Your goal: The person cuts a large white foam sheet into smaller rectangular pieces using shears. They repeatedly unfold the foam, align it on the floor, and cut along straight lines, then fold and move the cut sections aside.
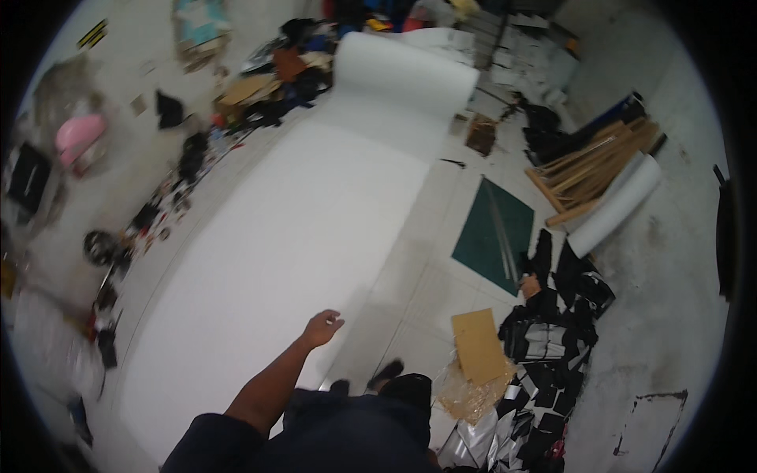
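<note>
My left hand [322, 328] hangs over the right edge of a long white sheet [268, 229] spread on the floor. Its fingers are loosely bent with a gap between them, and nothing shows in them. At the far end, the sheet runs into a thick white roll [402, 75]; whether it is paper or plastic I cannot tell. My right hand does not show; my dark-clothed body fills the bottom middle.
Right of the sheet lies a green cutting mat [481, 236] with a long metal ruler [500, 229]. A brown cardboard piece [477, 339] rests on clear plastic near black and silver scraps [544, 378]. Wooden strips [599, 165] lean at the right wall. Clutter [150, 213] lines the left.
</note>
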### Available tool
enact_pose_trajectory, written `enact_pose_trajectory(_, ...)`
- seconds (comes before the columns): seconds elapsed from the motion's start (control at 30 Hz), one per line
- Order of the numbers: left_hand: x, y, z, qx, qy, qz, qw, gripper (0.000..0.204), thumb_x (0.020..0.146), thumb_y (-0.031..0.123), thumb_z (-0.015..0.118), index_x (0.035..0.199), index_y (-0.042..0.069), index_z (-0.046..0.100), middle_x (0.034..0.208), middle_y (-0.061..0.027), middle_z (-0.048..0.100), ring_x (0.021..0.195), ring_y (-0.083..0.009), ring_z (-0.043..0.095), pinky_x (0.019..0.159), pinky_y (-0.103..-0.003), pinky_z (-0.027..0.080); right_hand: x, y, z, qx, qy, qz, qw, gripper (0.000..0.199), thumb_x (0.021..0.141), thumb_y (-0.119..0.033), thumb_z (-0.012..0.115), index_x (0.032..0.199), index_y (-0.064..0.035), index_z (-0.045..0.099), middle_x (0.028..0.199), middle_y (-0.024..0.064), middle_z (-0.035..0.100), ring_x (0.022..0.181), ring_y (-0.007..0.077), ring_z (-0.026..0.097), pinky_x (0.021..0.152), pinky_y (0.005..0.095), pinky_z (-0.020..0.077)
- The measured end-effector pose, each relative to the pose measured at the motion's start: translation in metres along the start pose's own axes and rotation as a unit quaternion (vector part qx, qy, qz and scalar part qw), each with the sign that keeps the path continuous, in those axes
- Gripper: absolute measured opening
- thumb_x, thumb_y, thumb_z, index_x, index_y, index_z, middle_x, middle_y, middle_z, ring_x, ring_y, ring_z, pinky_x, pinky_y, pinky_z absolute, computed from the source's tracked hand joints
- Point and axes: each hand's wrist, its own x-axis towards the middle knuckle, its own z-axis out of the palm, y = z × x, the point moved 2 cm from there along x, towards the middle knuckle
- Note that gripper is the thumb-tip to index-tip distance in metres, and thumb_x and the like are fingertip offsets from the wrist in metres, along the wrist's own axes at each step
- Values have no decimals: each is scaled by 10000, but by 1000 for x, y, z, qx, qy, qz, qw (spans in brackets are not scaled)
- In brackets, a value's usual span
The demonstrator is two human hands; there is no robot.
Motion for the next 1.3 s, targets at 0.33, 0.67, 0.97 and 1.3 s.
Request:
enact_pose_trajectory(0.33, 255, 30, 39, 74, 65, -121, 988, 468, 823, 375, 640, 1114, 9, 611, 1148, -204, 611, 1100, -342, 568, 935, -403, 455, 279, -296, -250, -18, -90, 26, 995, 359, 806, -392, 651, 911, -49, 665, 780, 142, 670, 675, 279, 664, 648, 393, 536)
enact_pose_trajectory(0.67, 330, -14, 76, 54, -62, -577, 813, 575, 853, 483, 592, 1034, -61, 638, 1024, -237, 655, 868, -340, 669, 698, -427, 560, 540, -868, -543, -224, 159, -286, 918, 413, 858, -292, 612, 1145, 3, 575, 1057, 211, 640, 976, 340, 626, 824, 415, 490)
enact_pose_trajectory(0.97, 813, 370, 7, -232, 143, -167, 948, 389, 888, 285, 630, 1159, 10, 584, 1084, -138, 637, 973, -197, 600, 818, -324, 483, 678, -1165, -487, -348, -102, -286, 887, 422, 864, -316, 629, 1163, -22, 577, 1057, 190, 646, 998, 311, 623, 838, 397, 489)
enact_pose_trajectory(1.3, 927, 371, 169, -189, 333, -458, 802, 344, 873, 147, 603, 1145, -58, 554, 1047, -185, 623, 982, -247, 601, 863, -348, 470, 1065, -1354, -420, -505, -180, -371, 758, 316, 838, -161, 567, 1125, -29, 586, 1037, 188, 627, 1037, 351, 580, 888, 400, 480)
